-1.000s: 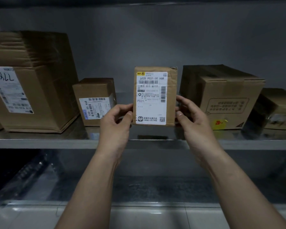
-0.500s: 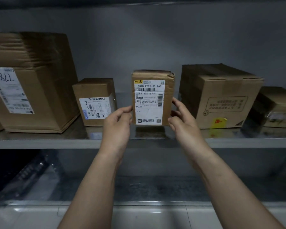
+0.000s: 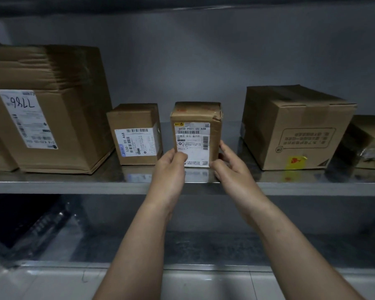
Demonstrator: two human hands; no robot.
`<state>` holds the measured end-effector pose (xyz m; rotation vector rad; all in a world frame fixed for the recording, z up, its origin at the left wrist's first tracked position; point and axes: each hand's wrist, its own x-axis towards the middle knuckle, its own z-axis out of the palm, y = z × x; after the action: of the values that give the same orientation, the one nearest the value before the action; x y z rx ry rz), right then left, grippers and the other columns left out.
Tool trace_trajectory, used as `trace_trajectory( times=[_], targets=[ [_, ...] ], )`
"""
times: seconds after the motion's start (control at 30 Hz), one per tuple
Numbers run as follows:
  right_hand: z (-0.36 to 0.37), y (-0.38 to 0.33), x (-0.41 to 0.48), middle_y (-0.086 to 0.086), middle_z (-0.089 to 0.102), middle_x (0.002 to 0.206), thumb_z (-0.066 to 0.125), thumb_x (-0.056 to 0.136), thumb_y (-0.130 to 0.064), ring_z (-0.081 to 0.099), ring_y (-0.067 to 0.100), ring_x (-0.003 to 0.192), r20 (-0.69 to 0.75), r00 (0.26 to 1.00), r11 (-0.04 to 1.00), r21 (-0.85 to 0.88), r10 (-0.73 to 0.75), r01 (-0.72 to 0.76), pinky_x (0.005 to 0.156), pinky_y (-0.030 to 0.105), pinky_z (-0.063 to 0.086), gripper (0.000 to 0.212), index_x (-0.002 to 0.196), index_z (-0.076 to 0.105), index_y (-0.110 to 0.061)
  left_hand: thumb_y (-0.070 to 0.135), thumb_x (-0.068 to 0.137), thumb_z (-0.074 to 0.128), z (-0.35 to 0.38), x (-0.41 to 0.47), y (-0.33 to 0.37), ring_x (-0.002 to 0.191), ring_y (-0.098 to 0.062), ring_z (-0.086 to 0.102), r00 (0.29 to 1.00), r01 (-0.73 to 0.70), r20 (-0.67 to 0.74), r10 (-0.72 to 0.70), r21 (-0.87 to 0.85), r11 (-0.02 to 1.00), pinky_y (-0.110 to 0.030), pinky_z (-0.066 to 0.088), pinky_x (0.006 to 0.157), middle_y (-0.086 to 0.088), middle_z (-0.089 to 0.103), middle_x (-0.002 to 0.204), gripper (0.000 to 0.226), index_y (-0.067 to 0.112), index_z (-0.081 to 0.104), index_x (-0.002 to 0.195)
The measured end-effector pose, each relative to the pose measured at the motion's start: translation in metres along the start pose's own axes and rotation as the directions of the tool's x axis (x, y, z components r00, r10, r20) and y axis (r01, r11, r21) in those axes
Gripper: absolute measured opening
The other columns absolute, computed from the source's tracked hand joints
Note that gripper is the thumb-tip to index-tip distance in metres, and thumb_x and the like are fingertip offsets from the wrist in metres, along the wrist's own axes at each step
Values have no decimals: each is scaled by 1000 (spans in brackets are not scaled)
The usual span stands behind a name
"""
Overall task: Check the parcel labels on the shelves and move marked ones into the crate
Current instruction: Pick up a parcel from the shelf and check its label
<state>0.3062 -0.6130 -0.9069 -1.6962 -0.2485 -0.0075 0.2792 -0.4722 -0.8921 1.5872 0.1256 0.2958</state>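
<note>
Parcel (image 3: 196, 131) back on the shelf (image 3: 74, 187): a person sets the small brown carton upright between its neighbours, white label (image 3: 193, 139) facing out, after holding it up off the steel and closer to the camera a second ago. The left hand (image 3: 171, 167) grips the lower left corner, thumb across the label's edge, and the right hand (image 3: 232, 167) pinches the lower right edge. Neither has let go, though the carton's base now appears to sit on the metal.

Returned to its slot, the parcel seems to have passed the check unmarked and is likely to stay here. No crate is in view.

To the left stand a small box (image 3: 136, 135), just beside it, and a large box (image 3: 52, 109) with an upside-down handwritten number on its label. To the right, a medium box (image 3: 297, 126) carries a yellow sticker (image 3: 296, 162) low on its front (possibly the mark being sought). A wrapped package (image 3: 370, 144) sits at the far right.

The shelf is bare polished steel that mirrors the cartons, backed by a dim grey wall (image 3: 204, 61). A lower shelf (image 3: 204, 245) lies in shadow beneath the arms.
</note>
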Motion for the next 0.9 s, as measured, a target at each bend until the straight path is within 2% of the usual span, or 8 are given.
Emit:
trace_trajectory(
  times=[0.07, 0.17, 0.33, 0.43, 0.57, 0.7, 0.8, 0.9],
  targets=[
    [2, -3, -2, -14, 72, 135, 57, 105, -23, 65, 3, 125, 47, 999, 999, 35, -12, 10, 116, 38, 45, 48, 147, 56, -47, 18, 108, 44, -1, 1, 0, 71, 1, 65, 1000, 5, 0, -5, -18, 1000, -28, 50, 77, -14, 70, 88, 29, 17, 71, 115],
    [5, -4, -2, -13, 75, 131, 55, 108, -11, 67, 6, 127, 44, 999, 997, 76, -17, 13, 117, 36, 46, 40, 136, 63, -38, 21, 106, 46, -1, -1, 0, 70, 3, 62, 999, 24, -26, -25, -29, 999, -27, 49, 76, 12, 73, 77, 29, 22, 71, 121],
    [14, -10, -1, -17, 73, 132, 56, 105, -12, 68, 0, 119, -101, 995, 997, 73, -9, 17, 110, 32, 50, 43, 135, 61, -42, 59, 78, 49, -11, 0, 0, 119, -15, 65, 989, 59, -137, -55, 31, 998, -43, 51, 107, 6, 68, 130, 58, 30, 60, 127],
    [18, -21, -4, -11, 48, 161, 58, 105, -14, 51, -4, 134, -184, 982, 999, 21, -42, 47, 111, 24, 40, 65, 165, 37, -27, 41, 95, 54, -19, -1, 6, 109, -14, 67, 996, 47, -79, -48, -17, 999, -38, 54, 98, 6, 73, 112, 28, 28, 64, 117],
    [20, -37, -13, -24, 58, 142, 55, 107, -8, 57, -25, 110, -169, 978, 992, -51, -121, 114, 89, 5, 47, 52, 152, 47, -31, 43, 89, 53, -15, -3, 12, 102, -20, 69, 997, 13, -74, -19, -85, 996, -47, 57, 100, 3, 74, 96, 23, 28, 69, 93],
    [-1, -50, -21, -8, 48, 161, 59, 105, -11, 49, -1, 142, -203, 964, 981, -120, -174, 152, 121, 28, 40, 58, 160, 44, -24, 38, 94, 54, 7, -9, 18, 100, -33, 74, 999, 25, 30, -20, -164, 986, -49, 60, 96, -6, 78, 93, 28, 21, 76, 89],
    [-29, -59, -31, -5, 63, 148, 61, 103, -10, 58, 4, 136, -232, 945, 972, -105, -230, 211, 120, 35, 45, 49, 150, 57, -24, 25, 105, 50, 30, -13, 20, 97, -25, 77, 993, 23, 115, -4, -163, 986, -38, 63, 93, -3, 79, 104, 30, 16, 78, 97],
    [-64, -70, -40, -19, 68, 127, 62, 103, -9, 63, -14, 117, -239, 933, 963, -97, -268, 252, 104, 13, 51, 43, 141, 60, -29, 22, 105, 51, 59, -17, 22, 99, -23, 77, 993, 10, 118, 9, -165, 986, -32, 62, 90, 1, 80, 105, 29, 18, 79, 97]
  ],
)
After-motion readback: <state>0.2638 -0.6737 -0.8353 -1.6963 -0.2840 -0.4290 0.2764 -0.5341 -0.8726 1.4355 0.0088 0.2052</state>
